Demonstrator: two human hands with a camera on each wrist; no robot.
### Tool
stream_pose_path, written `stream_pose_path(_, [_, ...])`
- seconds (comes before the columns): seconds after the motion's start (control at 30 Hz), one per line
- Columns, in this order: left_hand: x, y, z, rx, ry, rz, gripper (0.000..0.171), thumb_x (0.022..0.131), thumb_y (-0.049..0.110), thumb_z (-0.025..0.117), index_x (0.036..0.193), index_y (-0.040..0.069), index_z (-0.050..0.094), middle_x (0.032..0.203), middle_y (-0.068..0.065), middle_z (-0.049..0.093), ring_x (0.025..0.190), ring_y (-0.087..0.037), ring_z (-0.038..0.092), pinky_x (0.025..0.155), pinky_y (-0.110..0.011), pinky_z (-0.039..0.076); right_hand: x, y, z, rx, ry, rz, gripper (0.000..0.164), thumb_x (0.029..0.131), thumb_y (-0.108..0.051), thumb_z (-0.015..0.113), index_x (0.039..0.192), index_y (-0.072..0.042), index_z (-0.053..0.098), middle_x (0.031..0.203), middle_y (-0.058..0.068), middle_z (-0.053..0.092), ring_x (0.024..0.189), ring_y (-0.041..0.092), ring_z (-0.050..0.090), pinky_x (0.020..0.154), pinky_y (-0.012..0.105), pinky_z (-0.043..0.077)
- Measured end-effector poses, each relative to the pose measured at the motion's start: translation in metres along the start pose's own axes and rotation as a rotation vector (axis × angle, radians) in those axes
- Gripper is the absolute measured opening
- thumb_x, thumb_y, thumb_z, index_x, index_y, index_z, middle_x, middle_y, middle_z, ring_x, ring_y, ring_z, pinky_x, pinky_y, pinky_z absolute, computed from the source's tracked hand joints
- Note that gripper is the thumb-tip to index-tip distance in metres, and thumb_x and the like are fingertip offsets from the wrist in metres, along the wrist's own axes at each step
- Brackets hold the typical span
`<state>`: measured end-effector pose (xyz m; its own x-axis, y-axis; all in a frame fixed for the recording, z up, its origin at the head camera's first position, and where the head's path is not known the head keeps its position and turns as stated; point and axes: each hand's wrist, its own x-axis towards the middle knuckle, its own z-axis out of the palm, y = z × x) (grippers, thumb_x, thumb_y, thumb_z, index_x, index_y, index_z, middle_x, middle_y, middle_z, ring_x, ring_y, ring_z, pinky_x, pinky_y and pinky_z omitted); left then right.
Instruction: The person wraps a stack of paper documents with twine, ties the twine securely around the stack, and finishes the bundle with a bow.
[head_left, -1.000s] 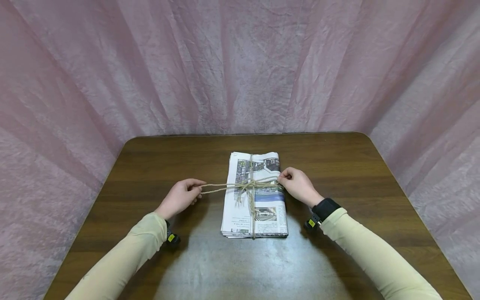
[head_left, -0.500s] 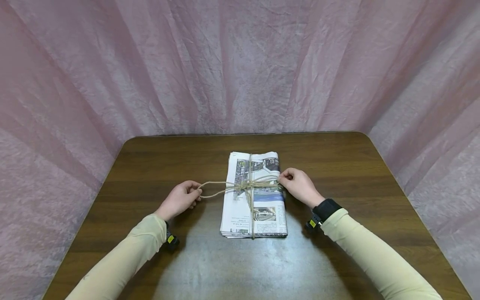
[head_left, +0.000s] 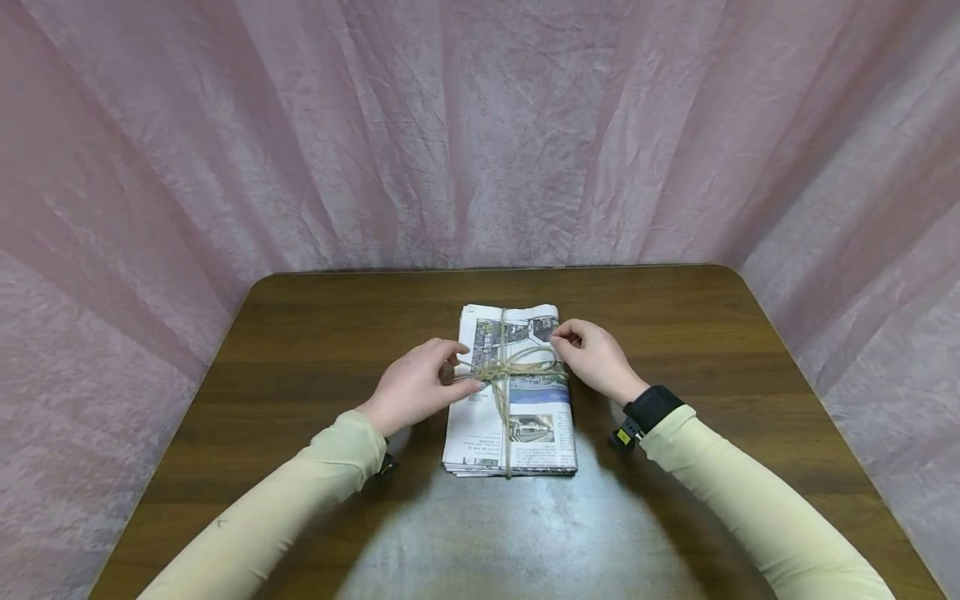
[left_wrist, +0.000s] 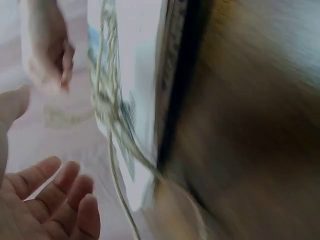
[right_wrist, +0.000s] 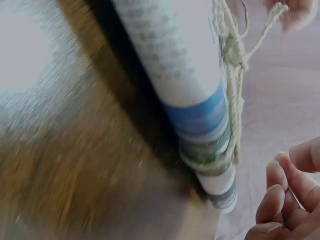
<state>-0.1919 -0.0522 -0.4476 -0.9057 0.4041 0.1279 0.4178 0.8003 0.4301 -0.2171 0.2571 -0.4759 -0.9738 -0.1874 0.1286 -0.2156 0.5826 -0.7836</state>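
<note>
A folded stack of newspapers (head_left: 468, 437) lies on the table, bound crosswise with twine (head_left: 506, 400) that is tied in a bow on top. My left hand (head_left: 412, 385) hovers by the bow's left side. In the left wrist view its fingers (left_wrist: 65, 200) are spread, apart from the left loop, which hangs free. Over the right edge of the stack is my right hand (head_left: 596, 360). In the right wrist view its thumb and loosely bent fingers (right_wrist: 275, 200) hold nothing, and the twine (right_wrist: 234, 110) runs apart from them.
The brown wooden table (head_left: 360, 312) extends around the stack on all sides. A pink curtain (head_left: 480, 150) hangs behind its far edge. A black band (head_left: 652, 408) with a small device sits on the right wrist.
My left hand has let go of the left loop and moved right to the bow. My right hand has let go of the right loop and lifted slightly away.
</note>
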Motion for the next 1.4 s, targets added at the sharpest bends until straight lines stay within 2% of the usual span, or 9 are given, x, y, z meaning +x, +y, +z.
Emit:
stream_pose_path(0.07, [0.006,0.011,0.007,0.079,-0.015,0.062,0.055,0.089,0.053,0.076,0.128,0.015,0.068,0.108,0.002,0.068,0.092,-0.015,0.064,0.075,-0.037,0.053,0.0,-0.004,0.003,-0.001,-0.021,-0.016,0.027,0.105,-0.029,0.059,0.118,-0.008,0.07,0.107,0.005,0.067,0.085,0.023,0.057,0.074,0.04,0.046])
stream_pose_path(0.17, [0.012,0.018,0.014,0.158,0.011,0.119,0.031,0.093,0.038,0.076,0.116,0.018,0.075,0.101,0.006,0.069,0.091,-0.014,0.065,0.075,-0.035,0.054,0.001,-0.007,0.008,0.0,-0.045,-0.031,0.026,0.105,-0.029,0.059,0.117,-0.009,0.071,0.108,0.003,0.067,0.085,0.023,0.056,0.074,0.041,0.045])
stream_pose_path(0.23, [0.013,0.019,0.016,0.166,0.03,0.129,0.014,0.095,0.027,0.075,0.106,0.019,0.077,0.096,0.007,0.07,0.088,-0.013,0.066,0.075,-0.034,0.054,0.001,-0.009,0.01,0.001,-0.05,-0.036,0.025,0.105,-0.028,0.06,0.117,-0.009,0.071,0.107,0.003,0.066,0.084,0.023,0.056,0.074,0.041,0.045])
stream_pose_path(0.3, [0.013,0.017,0.017,0.141,0.039,0.126,0.006,0.096,0.02,0.073,0.1,0.02,0.078,0.094,0.007,0.07,0.086,-0.012,0.065,0.076,-0.033,0.053,0.0,-0.009,0.01,-0.001,-0.047,-0.042,0.024,0.105,-0.028,0.06,0.116,-0.009,0.072,0.108,0.003,0.067,0.085,0.023,0.056,0.075,0.041,0.045])
stream_pose_path(0.6, [-0.009,0.006,0.016,-0.005,0.004,0.028,0.008,0.097,0.019,0.073,0.101,0.018,0.079,0.095,0.008,0.067,0.082,-0.008,0.061,0.074,-0.03,0.052,0.001,-0.006,0.01,-0.029,-0.04,-0.031,0.02,0.104,-0.026,0.061,0.113,-0.013,0.072,0.11,0.004,0.069,0.088,0.022,0.059,0.08,0.04,0.047])
stream_pose_path(0.83, [-0.031,0.0,0.015,-0.07,-0.016,0.016,0.005,0.096,0.023,0.075,0.096,0.019,0.078,0.093,0.012,0.066,0.082,-0.007,0.059,0.075,-0.031,0.05,0.001,-0.006,0.011,-0.031,-0.045,-0.024,0.019,0.104,-0.029,0.061,0.112,-0.016,0.072,0.109,0.002,0.068,0.088,0.022,0.058,0.079,0.04,0.047])
stream_pose_path(1.17, [-0.057,-0.01,0.005,-0.125,-0.078,-0.028,0.003,0.096,0.023,0.074,0.093,0.022,0.076,0.089,0.015,0.065,0.079,-0.006,0.057,0.074,-0.031,0.051,0.0,-0.005,0.01,-0.046,-0.052,-0.031,0.021,0.104,-0.027,0.061,0.112,-0.011,0.073,0.107,0.002,0.069,0.085,0.022,0.058,0.076,0.04,0.046])
stream_pose_path(1.3, [-0.063,-0.015,0.002,-0.135,-0.088,-0.046,0.004,0.096,0.021,0.074,0.092,0.021,0.076,0.087,0.016,0.064,0.077,-0.007,0.056,0.074,-0.032,0.05,-0.001,-0.005,0.011,-0.069,-0.068,-0.042,0.023,0.104,-0.027,0.06,0.113,-0.01,0.073,0.106,0.002,0.067,0.085,0.022,0.057,0.075,0.04,0.045])
stream_pose_path(1.4, [-0.065,-0.017,0.001,-0.134,-0.105,-0.049,0.004,0.096,0.021,0.074,0.092,0.019,0.076,0.086,0.015,0.064,0.077,-0.007,0.056,0.074,-0.032,0.05,-0.003,-0.006,0.014,-0.107,-0.081,-0.083,0.022,0.104,-0.027,0.06,0.111,-0.011,0.074,0.103,0.0,0.066,0.083,0.02,0.056,0.073,0.039,0.045])
